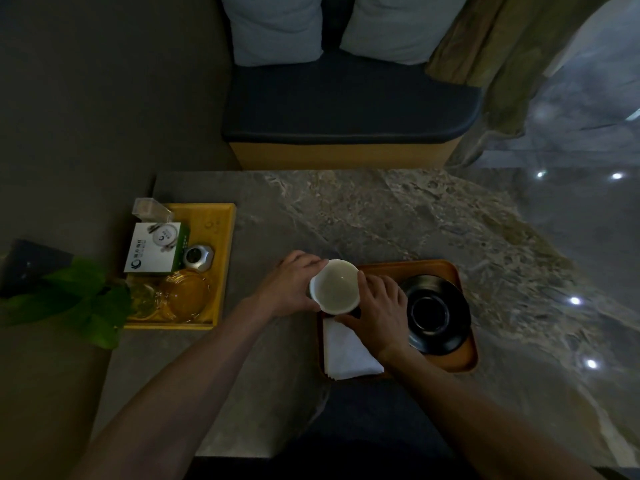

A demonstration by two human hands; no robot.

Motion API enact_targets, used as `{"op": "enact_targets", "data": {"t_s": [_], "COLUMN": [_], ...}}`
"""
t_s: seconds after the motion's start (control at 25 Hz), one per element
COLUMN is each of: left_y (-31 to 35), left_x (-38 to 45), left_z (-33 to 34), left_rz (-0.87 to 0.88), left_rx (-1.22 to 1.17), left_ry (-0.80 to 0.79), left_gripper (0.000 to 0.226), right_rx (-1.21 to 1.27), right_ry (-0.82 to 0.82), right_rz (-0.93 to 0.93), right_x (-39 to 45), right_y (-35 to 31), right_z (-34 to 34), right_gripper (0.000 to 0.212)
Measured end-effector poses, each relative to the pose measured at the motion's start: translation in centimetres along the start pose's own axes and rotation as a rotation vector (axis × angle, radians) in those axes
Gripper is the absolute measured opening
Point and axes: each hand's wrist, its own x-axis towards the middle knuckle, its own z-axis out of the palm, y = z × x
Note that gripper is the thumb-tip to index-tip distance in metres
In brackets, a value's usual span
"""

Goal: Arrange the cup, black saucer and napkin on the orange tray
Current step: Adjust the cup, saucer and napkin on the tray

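We log: both hands, left [289, 284] and right [377, 311], clasp the white ceramic cup [335, 286]; white-and-green box [157, 247] print unreadable.

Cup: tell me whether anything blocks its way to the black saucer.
Only the right hand itself lies between the cup and the black saucer. The saucer top is bare, and the napkin lies nearer, off that path.
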Motion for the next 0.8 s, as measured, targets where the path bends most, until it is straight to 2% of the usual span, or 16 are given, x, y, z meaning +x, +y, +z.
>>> {"op": "enact_targets", "data": {"t_s": [0.16, 0.4, 0.6, 0.68, 0.8], "left_y": [0.3, 1.5, 2.9, 2.7, 1.8], "left_x": [-0.3, -1.9, -2.8, -2.8, -2.5], "left_z": [0.8, 3.1, 4.5, 4.3, 3.4], "left_rz": [-0.040, -0.109, -0.181, -0.162, -0.105], "left_rx": [-0.016, -0.055, -0.081, -0.031, 0.115], "left_ry": [0.033, 0.205, 0.310, 0.317, 0.203], "left_gripper": [0.094, 0.092, 0.090, 0.093, 0.096], "right_rx": [-0.020, -0.092, -0.104, -0.111, -0.142], "right_ry": [-0.015, -0.170, -0.260, -0.239, -0.208], "right_rz": [-0.065, -0.229, -0.256, -0.234, -0.205], "right_x": [0.8, 3.3, 4.2, 3.8, 2.6], "right_y": [0.8, 2.4, 2.6, 2.3, 1.9], "right_z": [-0.5, -2.2, -3.0, -2.9, -2.0], "right_gripper": [0.090, 0.094, 0.099, 0.103, 0.104]}}
